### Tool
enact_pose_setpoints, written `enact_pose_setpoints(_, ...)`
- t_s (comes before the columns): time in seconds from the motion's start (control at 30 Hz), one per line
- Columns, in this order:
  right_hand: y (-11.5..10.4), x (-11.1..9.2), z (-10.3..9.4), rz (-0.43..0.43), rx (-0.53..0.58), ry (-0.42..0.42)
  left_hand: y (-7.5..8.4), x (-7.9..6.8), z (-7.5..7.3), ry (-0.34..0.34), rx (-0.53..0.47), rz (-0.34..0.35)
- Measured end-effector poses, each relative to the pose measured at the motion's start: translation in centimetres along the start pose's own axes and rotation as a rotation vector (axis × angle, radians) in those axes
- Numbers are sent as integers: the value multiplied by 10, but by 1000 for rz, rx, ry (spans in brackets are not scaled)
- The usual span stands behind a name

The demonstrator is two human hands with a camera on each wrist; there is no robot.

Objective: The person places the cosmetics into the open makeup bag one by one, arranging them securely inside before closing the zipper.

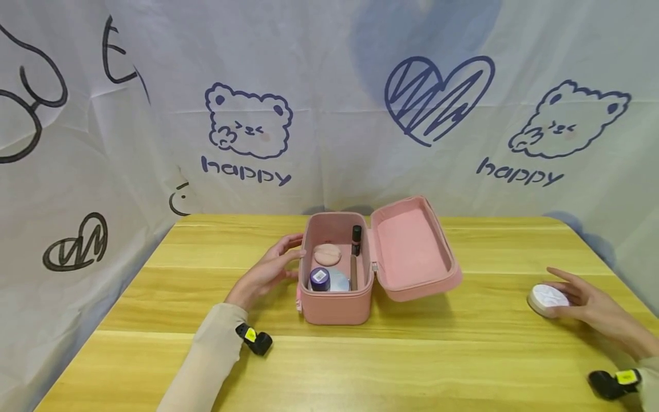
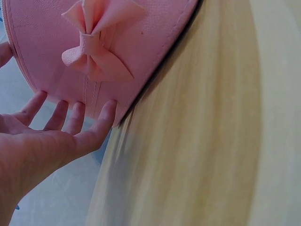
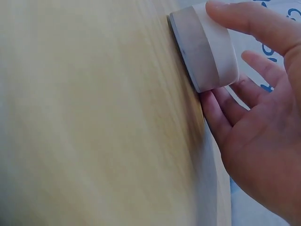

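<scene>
A pink cosmetic case (image 1: 337, 306) stands on the table with its lid (image 1: 412, 246) swung out to the right. My left hand (image 1: 268, 269) touches the case's left side, fingertips resting near a pink bow (image 2: 89, 47). Inside lie a pale puff (image 1: 327, 254), a black-capped tube (image 1: 356, 240), a brown stick (image 1: 353, 273), a jar with a purple lid (image 1: 320, 279) and a pale disc (image 1: 338, 281), partly hidden by the jar. At the far right, my right hand (image 1: 587, 303) holds a round white-topped container (image 1: 547, 300) between thumb and fingers, low at the tabletop.
The wooden table (image 1: 437, 366) runs back to a white cloth (image 1: 340, 149) with drawn bears and hearts. Another cloth side rises at the left. Black wrist cameras sit on both forearms.
</scene>
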State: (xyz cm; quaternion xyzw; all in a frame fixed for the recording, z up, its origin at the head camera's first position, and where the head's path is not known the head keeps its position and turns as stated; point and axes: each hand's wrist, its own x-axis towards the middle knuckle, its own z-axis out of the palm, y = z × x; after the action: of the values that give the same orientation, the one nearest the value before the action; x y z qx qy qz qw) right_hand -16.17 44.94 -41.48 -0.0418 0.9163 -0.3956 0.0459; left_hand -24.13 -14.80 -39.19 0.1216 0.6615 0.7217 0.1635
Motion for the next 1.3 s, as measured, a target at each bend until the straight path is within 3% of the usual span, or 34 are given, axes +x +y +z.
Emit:
enact_pose_setpoints(0.5, -23, -2, 6, -50, -64, 24, -3, -1, 0, 3, 8, -6)
enact_pose_setpoints(0.77, -31, 1, 7, -109, 7, 74, -1, -2, 0, 13, 16, -8)
enact_pose_setpoints(1.03, -40, 1, 5, -133, 113, 54, 3, -1, 1, 16, 15, -19)
enact_pose_setpoints(1.3, -53, 2, 2, -128, 49, 31, 3, -2, 0, 15, 13, -23)
